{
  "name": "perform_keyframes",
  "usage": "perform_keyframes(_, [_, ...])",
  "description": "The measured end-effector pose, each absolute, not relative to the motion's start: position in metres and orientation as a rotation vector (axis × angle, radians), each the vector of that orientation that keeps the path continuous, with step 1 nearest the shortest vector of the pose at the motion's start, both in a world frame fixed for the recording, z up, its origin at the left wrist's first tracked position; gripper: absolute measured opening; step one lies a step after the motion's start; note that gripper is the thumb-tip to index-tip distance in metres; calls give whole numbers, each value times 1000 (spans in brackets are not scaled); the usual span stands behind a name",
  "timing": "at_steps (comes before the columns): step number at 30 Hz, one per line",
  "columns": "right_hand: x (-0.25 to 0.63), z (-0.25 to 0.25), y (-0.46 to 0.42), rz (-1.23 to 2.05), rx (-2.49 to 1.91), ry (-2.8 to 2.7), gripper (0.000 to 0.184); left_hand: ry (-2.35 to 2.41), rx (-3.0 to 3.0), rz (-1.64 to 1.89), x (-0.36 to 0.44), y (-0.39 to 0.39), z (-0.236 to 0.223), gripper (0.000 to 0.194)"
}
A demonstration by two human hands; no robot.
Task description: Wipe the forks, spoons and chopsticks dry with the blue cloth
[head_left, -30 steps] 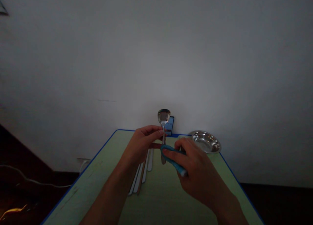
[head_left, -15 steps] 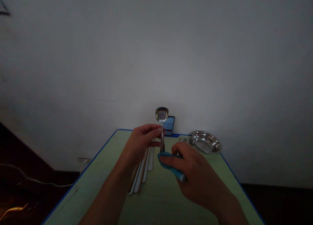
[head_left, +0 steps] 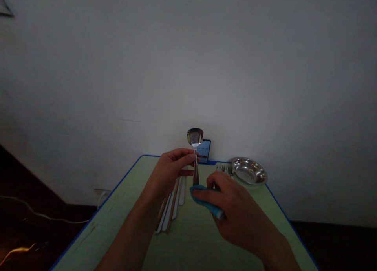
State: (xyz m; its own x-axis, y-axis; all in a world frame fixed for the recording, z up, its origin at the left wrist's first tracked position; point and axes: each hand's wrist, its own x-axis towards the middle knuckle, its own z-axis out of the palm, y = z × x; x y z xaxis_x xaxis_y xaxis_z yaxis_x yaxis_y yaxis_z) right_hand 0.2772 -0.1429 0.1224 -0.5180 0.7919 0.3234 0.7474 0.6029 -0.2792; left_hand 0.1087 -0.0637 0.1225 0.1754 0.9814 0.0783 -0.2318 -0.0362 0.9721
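Observation:
A shiny metal spoon (head_left: 195, 138) stands upright over the table, bowl at the top. My left hand (head_left: 170, 169) pinches its handle just below the bowl, thumb in front. Folded in my right hand (head_left: 232, 204) is a blue cloth (head_left: 207, 201), pressed between thumb and fingers around the lower end of the handle, which it hides. Beneath and beside my left hand, several long utensil handles (head_left: 167, 214), some metal and some brown like chopsticks, lie side by side; their far ends are hidden by the hand.
A phone (head_left: 204, 150) leans against the wall behind the spoon. At the back right sits a round metal bowl (head_left: 250, 172), with several fork tines (head_left: 224, 168) beside it. The pale green table (head_left: 188, 245) has a blue edge and meets the wall. A white cable (head_left: 38, 216) runs at left.
Both hands keep their grip on the spoon and cloth. The cloth sits very slightly lower on the handle, and the spoon's bowl has risen a touch.

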Motion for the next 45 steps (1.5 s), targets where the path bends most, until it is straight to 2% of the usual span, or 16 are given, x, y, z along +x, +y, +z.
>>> perform_keyframes(11, [276,124,-143,170,-1233,-2446,43,853,1159,1211,109,-63,123,14])
perform_keyframes(33, [277,125,-144,171,-1228,-2491,47,797,1147,1219,114,-63,125,10])
perform_keyframes(45, [277,126,-143,154,-1223,-2495,46,780,1072,1230,116,-62,122,18])
